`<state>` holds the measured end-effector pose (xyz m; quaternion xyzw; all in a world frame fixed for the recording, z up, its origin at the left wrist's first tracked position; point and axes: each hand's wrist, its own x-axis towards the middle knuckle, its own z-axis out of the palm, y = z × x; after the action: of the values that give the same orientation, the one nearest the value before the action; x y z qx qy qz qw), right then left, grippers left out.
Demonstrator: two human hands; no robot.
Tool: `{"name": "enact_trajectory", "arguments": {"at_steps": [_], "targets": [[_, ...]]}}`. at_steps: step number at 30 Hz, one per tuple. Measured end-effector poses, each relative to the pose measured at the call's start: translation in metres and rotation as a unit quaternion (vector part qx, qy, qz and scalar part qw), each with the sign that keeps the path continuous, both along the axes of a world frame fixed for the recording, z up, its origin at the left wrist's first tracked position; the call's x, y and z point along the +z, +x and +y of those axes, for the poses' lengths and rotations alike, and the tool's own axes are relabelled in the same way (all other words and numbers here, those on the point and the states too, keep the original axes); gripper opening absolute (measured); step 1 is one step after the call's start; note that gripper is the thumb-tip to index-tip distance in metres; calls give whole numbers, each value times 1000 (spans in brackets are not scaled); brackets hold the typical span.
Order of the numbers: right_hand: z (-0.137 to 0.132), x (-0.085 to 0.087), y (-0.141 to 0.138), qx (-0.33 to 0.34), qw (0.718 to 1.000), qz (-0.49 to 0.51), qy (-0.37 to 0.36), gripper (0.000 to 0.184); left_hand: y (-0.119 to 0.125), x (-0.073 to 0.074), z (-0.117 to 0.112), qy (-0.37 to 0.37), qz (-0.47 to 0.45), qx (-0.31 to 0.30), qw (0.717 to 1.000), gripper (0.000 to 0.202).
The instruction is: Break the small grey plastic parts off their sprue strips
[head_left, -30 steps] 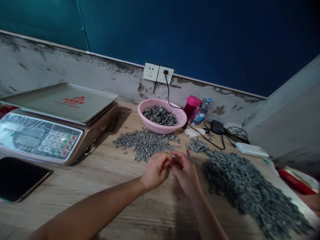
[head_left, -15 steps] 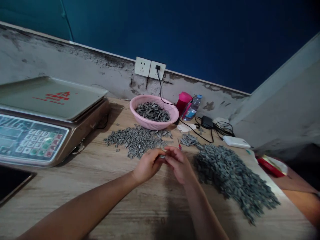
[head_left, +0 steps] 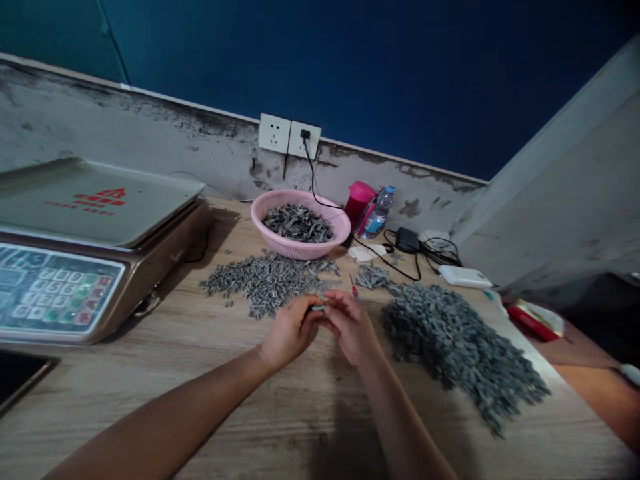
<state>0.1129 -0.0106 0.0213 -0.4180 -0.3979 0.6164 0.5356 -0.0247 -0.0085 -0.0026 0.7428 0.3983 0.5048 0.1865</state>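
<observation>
My left hand [head_left: 290, 331] and my right hand [head_left: 351, 327] meet over the wooden table [head_left: 200, 407], their fingertips pinching a small grey metal piece [head_left: 318, 308]. Its shape is mostly hidden by my fingers. Just beyond my left hand lies a loose spread of similar grey pieces [head_left: 265, 283]. A much larger heap of them [head_left: 455, 347] sits to the right of my right hand. Near my right fingertips, a small red-handled tool [head_left: 353, 288] lies beside a little grey pile [head_left: 371, 277].
A pink plastic basket [head_left: 300, 248] holding grey strips stands at the back, by a wall socket [head_left: 289, 139]. On the left is a digital scale [head_left: 150, 213]. A pink cup [head_left: 358, 203], water bottle [head_left: 379, 212], charger [head_left: 407, 239] and white power bank [head_left: 465, 277] stand right.
The whole scene has shifted left in view as my head turned. My hands stay together around the small piece, with little movement between them.
</observation>
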Motion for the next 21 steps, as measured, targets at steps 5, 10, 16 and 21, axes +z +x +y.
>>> {"name": "enact_trajectory", "arguments": {"at_steps": [5, 10, 16, 21], "targets": [[-1, 3, 1, 3, 1000, 14, -8, 32, 0, 0, -1, -9, -12, 0, 1000, 14], [1, 1, 6, 4, 1000, -13, 11, 39, 0, 0, -1, 7, -5, -24, 1000, 14], [4, -6, 7, -6, 997, -76, 27, 36, 0, -3, 3, 40, 42, -27, 998, 14], [4, -10, 4, 0, 996, -85, 23, 35, -4, -1, 6, 53, 85, -42, 994, 15]]}}
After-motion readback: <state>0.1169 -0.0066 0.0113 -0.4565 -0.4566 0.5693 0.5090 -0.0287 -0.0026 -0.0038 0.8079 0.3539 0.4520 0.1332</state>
